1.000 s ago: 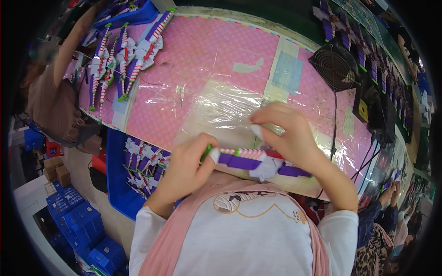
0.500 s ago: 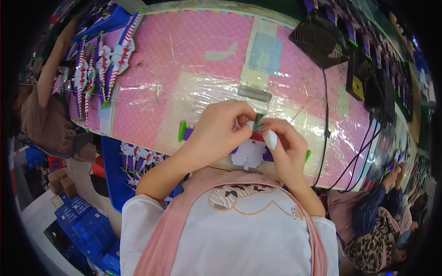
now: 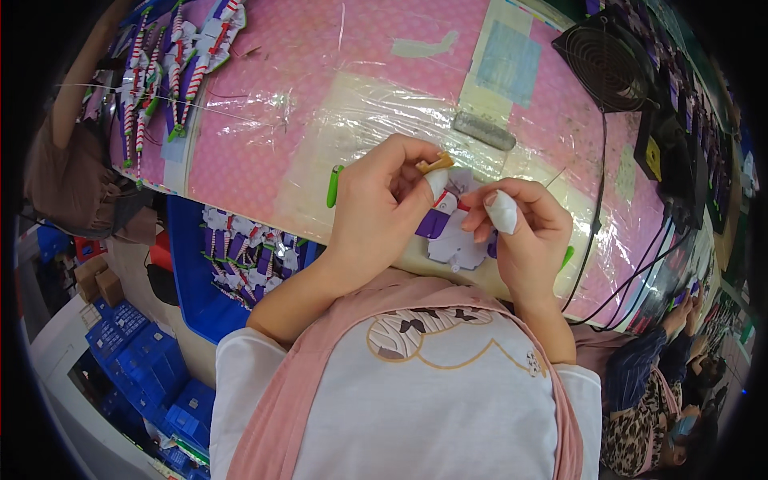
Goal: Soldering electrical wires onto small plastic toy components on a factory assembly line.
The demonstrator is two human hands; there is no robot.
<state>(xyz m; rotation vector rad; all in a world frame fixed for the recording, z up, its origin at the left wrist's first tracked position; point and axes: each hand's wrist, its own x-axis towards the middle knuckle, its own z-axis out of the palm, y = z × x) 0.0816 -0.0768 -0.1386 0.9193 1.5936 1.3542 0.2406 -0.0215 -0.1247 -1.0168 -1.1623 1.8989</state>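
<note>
Winged toy piece (image 3: 458, 250): on the wearer's side of the grey bar (image 3: 485, 130), close to it, under and between both hands; white body toward the wearer, purple panel (image 3: 433, 224) and red strip (image 3: 462, 206) by the fingers; whether it rests fully on the table (image 3: 304, 120) I cannot tell
Left hand (image 3: 382, 210): left of the grey bar and nearer the wearer, index finger and white-wrapped thumb close together; a tan scrap (image 3: 436, 165) shows at the fingertips, but whether it is pinched or worn I cannot tell
Right hand (image 3: 524, 224): nearer the wearer than the grey bar, fingers curled beside the red strip, white-wrapped thumb lifted a little from them; any grip is hidden
Green tip (image 3: 334, 186): left of the grey bar, sticking out past the left hand
Blue bin (image 3: 182, 264): far left of the grey bar, on the wearer's side, holding similar toys (image 3: 246, 248)
Black fan (image 3: 606, 62): right of the grey bar, on its far side
Good handling: best to steady the broad white body and work with fingertips alone; the slim ends look likely to flex, so pressure there seems unwise
</note>
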